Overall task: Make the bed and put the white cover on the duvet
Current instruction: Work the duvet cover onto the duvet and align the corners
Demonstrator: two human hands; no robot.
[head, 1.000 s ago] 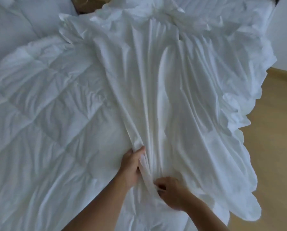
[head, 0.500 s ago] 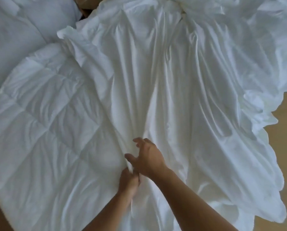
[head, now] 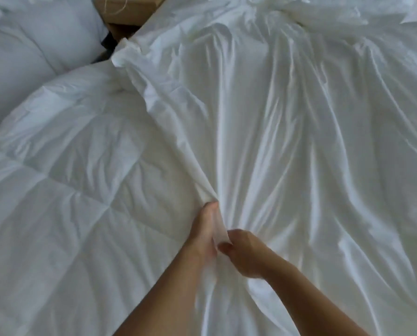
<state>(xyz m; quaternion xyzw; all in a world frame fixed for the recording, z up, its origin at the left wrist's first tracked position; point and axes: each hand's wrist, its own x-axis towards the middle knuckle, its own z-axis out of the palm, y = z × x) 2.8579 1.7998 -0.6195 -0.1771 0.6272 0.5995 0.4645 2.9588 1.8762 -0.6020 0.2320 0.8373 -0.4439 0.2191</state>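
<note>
Head view. The white cover (head: pixel 287 141) lies spread over the right side of the bed, and its left edge overlaps the quilted duvet (head: pixel 69 178), which fills the left side. The left hand (head: pixel 206 229) grips that edge where the folds converge, the thumb pressed along the cloth. The right hand (head: pixel 243 253), touching it, has its fingers curled round the same bunch of fabric just below.

Long creases fan out from the two grips, so the cover appears thin, light and limp. It probably slides easily and bunches rather than holding a shape. The hemmed edge or a corner looks like the surest hold. The duvet looks puffy and soft, bulkier than the cover, and is best taken at its corners.

The cover's opening and its corners cannot be made out. The fingertips of both hands are buried in cloth. A pillow (head: pixel 28 40) and a brown board (head: pixel 127 8) are cut off at the top.
</note>
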